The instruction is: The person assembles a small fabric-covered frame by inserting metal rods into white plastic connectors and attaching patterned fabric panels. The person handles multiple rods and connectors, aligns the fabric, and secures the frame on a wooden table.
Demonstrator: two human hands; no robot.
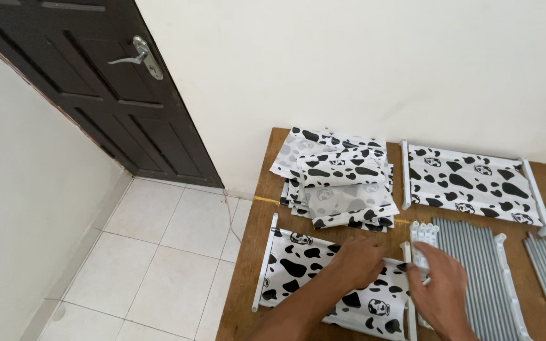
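A cow-print fabric panel stretched between white rods lies at the near left of the wooden table. My left hand rests on that panel with its fingers curled at the right-hand white rod. My right hand lies just to the right, fingers bent over a small row of white plastic connectors. I cannot tell whether either hand truly grips something.
A stack of folded cow-print fabric lies at the back. A second panel on white rods sits at the back right. Several grey metal tubes lie at the right. A dark door and tiled floor are at left.
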